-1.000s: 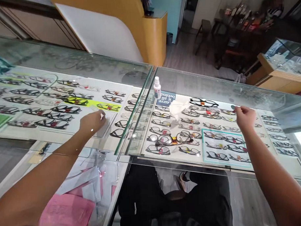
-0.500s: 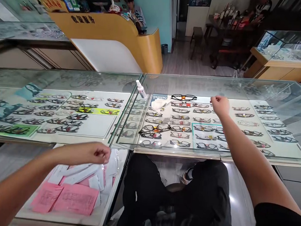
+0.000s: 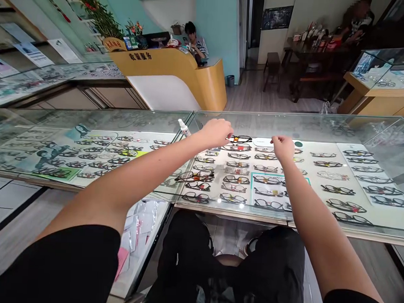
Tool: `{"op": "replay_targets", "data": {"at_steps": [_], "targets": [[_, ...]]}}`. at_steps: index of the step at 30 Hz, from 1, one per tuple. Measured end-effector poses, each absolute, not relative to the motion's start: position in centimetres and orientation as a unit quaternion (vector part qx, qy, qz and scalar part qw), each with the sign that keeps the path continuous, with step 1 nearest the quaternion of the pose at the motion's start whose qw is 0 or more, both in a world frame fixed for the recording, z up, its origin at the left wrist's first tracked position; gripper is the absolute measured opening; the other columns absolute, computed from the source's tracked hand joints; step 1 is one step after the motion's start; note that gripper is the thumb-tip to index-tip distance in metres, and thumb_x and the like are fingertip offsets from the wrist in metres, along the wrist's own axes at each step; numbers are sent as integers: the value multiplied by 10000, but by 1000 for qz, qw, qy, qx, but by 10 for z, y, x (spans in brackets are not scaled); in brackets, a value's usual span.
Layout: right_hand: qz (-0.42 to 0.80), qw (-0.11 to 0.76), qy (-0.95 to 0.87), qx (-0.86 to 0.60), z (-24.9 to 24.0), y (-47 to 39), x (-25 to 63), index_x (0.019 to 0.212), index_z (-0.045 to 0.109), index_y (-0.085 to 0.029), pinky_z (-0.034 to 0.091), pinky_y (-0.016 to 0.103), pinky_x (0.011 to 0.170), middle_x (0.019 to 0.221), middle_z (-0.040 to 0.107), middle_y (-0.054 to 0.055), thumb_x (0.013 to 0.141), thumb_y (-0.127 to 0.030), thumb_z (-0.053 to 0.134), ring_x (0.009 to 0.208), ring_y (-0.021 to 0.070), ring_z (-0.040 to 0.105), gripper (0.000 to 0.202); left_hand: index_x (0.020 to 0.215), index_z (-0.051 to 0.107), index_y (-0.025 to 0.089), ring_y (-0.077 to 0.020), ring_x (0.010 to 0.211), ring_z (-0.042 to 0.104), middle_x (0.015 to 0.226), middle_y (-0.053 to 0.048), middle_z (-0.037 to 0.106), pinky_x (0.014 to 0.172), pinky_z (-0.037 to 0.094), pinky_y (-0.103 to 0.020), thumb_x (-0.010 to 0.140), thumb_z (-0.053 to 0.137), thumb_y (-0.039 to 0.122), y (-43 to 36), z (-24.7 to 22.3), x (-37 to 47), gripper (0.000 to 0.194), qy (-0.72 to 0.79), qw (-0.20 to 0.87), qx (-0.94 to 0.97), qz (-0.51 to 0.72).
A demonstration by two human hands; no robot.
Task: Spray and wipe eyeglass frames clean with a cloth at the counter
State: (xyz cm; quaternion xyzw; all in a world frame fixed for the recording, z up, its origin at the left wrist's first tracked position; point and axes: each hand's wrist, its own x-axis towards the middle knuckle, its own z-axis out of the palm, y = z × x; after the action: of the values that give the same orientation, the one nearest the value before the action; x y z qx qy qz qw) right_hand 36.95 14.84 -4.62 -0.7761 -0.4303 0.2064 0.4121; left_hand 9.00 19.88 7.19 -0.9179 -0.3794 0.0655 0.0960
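My left hand (image 3: pixel 217 131) is over the glass counter with its fingers curled, beside a dark pair of glasses (image 3: pixel 241 138) on the glass top. Whether its fingertips touch the frame or the white cloth is hidden. To its right, my right hand (image 3: pixel 283 147) hovers above the counter, fingers pinched together; anything between them is too small to make out. A white spray bottle (image 3: pixel 184 127) stands on the glass left of my left hand. Another dark pair of glasses (image 3: pixel 195 175) lies nearer me at the left.
Rows of glasses (image 3: pixel 236 179) show through the glass counter (image 3: pixel 289 121). A lower drawer (image 3: pixel 121 285) with paper packets is at the left. Beyond the counter are a yellow reception desk (image 3: pixel 214 83) with a seated person, and another person at a dark table.
My left hand has moved up and right, from over the lower drawer to beside the dark glasses. My right hand has shifted slightly left. The view has tilted up.
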Motion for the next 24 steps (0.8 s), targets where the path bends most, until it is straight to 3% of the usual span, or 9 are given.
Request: {"op": "replay_targets", "data": {"at_steps": [5,9,12,18,24], "targets": [[214,397,-430,-782,-46,151,368,767,744,-237,325,339,625,610,593,8,876,-352,570,585,202,483,236,1067,829,221,-288,1224,661,1214,-71,795,969,496,-376,943,647,273,232,41,112,227,-367,92,-924,59],[212,388,-430,-787,-46,154,367,755,736,-244,336,345,630,637,624,15,889,-349,567,595,205,500,240,1103,840,226,-283,1168,703,1190,-82,807,907,517,-357,925,703,326,251,27,121,246,-393,85,-915,41],[206,380,-439,-788,-46,154,366,788,771,-242,348,346,647,658,639,24,890,-364,566,628,216,521,259,1055,858,222,-283,1097,750,1124,-94,833,845,519,-349,904,711,263,255,21,127,214,-414,86,-905,52],[164,341,-427,-821,-49,155,370,899,840,-243,366,388,659,620,593,48,863,-391,608,608,240,489,278,1048,859,103,-334,1042,787,1067,-226,825,771,507,-378,890,694,140,247,12,133,231,-393,130,-910,29],[187,335,-420,-822,-52,157,377,953,849,-261,424,436,652,547,570,54,845,-421,624,546,269,530,296,1063,815,66,-327,1004,760,1039,-237,802,757,455,-391,909,609,60,232,36,111,257,-412,155,-895,-71]]}}
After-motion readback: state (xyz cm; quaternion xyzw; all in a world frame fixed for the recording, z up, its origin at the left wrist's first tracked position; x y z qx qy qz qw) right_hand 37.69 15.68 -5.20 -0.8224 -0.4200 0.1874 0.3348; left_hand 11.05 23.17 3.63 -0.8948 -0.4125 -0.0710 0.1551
